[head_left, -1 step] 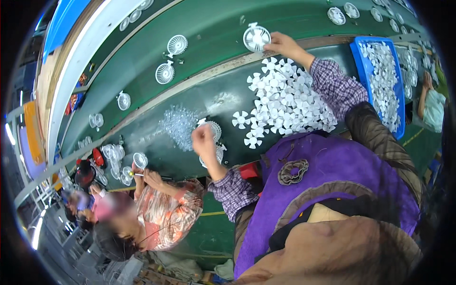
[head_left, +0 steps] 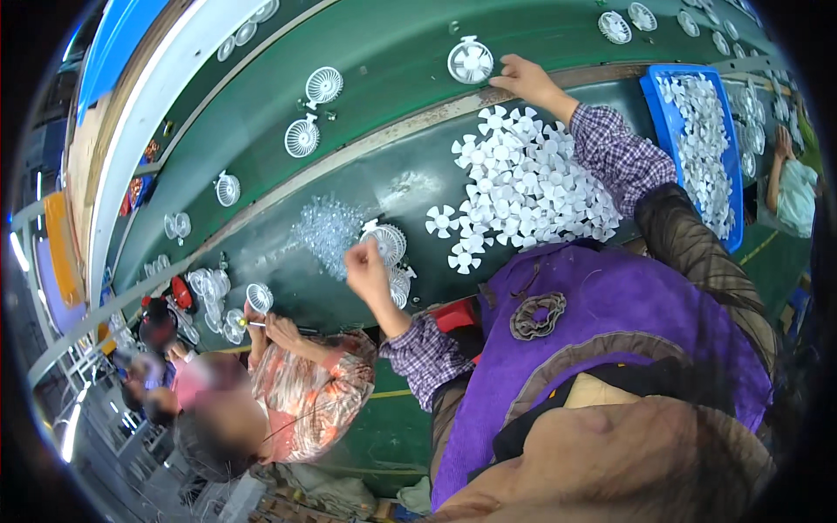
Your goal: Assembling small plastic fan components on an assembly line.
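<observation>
My right hand [head_left: 528,83] is open, its thumb and forefinger apart, just right of a small white fan housing [head_left: 471,61] with a bladed rotor in it. A slight gap separates them. That housing lies on the green belt [head_left: 392,52]. My left hand [head_left: 370,275] is pinched closed over the dark worktop; anything between its fingertips is hidden. Close beside it, white fan grilles [head_left: 389,244] lie stacked, with another grille [head_left: 399,286] nearer me. A heap of small clear parts [head_left: 327,231] spreads to the left. Between my arms lies a big pile of white fan blades [head_left: 527,179].
A blue tray [head_left: 738,174] holding more white blades stands at the right. Further grilles [head_left: 324,84] ride the belt. A co-worker at the left holds a grille [head_left: 259,297] and a thin tool. A metal rail [head_left: 418,120] divides belt from worktop.
My right hand has come off the fan housing and now sits slightly to its right. The left hand has shifted slightly left and down, still pinched.
</observation>
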Available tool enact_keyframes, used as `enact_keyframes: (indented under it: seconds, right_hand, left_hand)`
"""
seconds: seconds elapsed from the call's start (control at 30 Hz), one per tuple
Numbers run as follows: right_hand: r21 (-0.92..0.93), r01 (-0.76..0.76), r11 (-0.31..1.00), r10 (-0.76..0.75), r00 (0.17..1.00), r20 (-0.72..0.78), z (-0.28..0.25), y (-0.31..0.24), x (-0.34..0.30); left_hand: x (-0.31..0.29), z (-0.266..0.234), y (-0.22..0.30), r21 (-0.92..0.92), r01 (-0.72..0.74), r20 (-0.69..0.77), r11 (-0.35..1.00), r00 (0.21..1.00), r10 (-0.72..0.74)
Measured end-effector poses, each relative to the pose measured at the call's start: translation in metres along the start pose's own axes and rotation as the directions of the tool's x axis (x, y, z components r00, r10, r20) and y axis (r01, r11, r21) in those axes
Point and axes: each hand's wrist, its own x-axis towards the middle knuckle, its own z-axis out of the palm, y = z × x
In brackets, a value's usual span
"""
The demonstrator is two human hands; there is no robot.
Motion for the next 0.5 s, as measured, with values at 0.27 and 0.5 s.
enact_keyframes:
  seconds: [0.27,0.5]
  right_hand:
    - [-0.635,0.231,0.737,-0.170,0.973,0.156,0.036,-0.026,-0.051]
    - [-0.731,0.129,0.669,-0.014,0.987,0.162,0.054,-0.015,-0.052]
  left_hand:
    - [0.014,-0.037,0.009,0.800,0.100,0.098,0.591,0.951,-0.294]
    - [0.008,-0.039,0.002,0.721,-0.029,0.162,0.692,0.979,-0.127]
